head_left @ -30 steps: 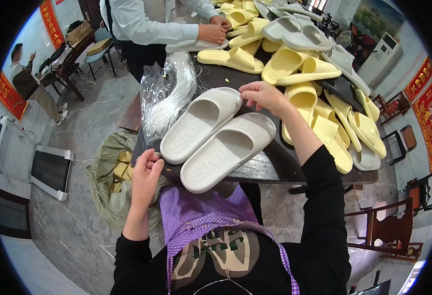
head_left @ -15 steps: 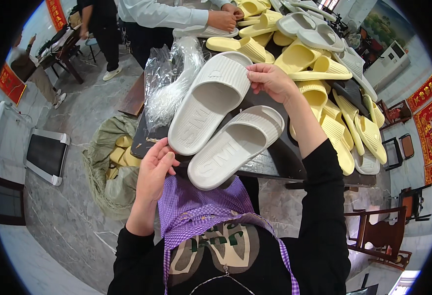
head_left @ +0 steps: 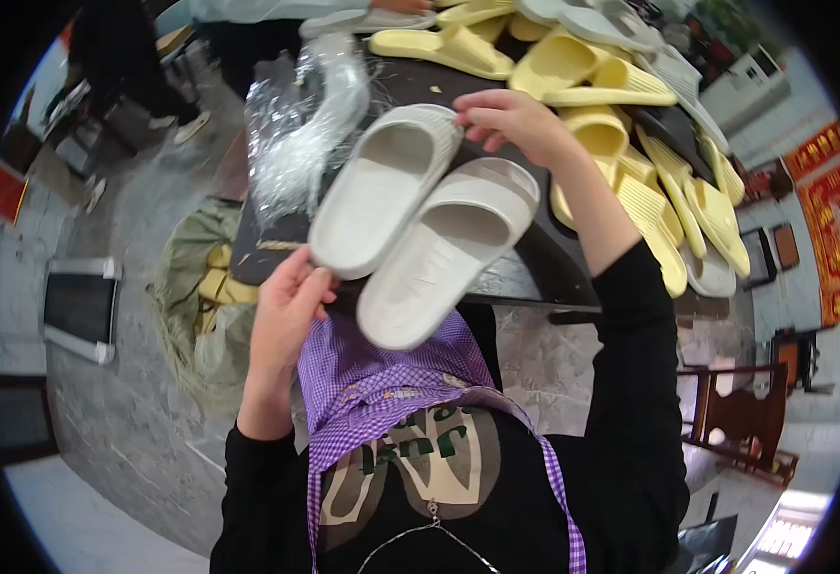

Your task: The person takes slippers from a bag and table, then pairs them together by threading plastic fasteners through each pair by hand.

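Note:
Two white slide sandals lie side by side, soles down, over the near edge of a dark table [head_left: 525,263]. My left hand [head_left: 288,311] grips the heel end of the left white sandal [head_left: 382,191]. My right hand [head_left: 506,124] holds the toe end of the same sandal, fingers curled over its rim. The right white sandal [head_left: 444,253] rests against it, its heel hanging past the table edge above my purple checked apron [head_left: 382,383].
Several yellow sandals [head_left: 621,143] are piled across the table's far and right side. A bundle of clear plastic bags [head_left: 300,134] lies at the left end. An open sack with yellow sandals [head_left: 205,306] sits on the floor. Another person's hand [head_left: 401,5] works at the far end.
Both white sandals have shifted toward me and tilted, the left one lifted at its toe. My left hand moved up to its heel, my right hand came to its toe.

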